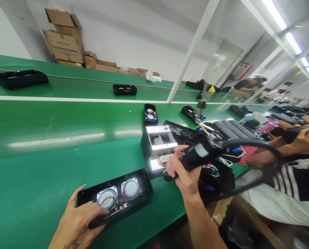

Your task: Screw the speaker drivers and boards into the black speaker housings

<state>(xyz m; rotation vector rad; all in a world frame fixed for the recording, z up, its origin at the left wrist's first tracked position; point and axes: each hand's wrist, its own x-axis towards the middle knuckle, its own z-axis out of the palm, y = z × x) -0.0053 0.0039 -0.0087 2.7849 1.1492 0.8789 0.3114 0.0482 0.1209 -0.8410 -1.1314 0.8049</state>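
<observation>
My left hand (83,216) grips the near left end of a black speaker housing (140,202) lying open side up on the green bench. Inside it are two round silver speaker drivers (130,188) with red wires. My right hand (185,174) is wrapped round a black electric screwdriver (199,152), whose tip points down and left. That tip is beside a box-shaped screw feeder (144,143) with a bright, lit front. Whether a screw sits on the tip I cannot make out.
More black housings (151,114) lie on the green belt (53,128) and the shelf behind it. Speaker parts and grey covers (230,128) crowd the right side. A co-worker's arm (271,148) reaches in there. A white post (193,48) rises behind; cardboard boxes (66,46) stand at the back left.
</observation>
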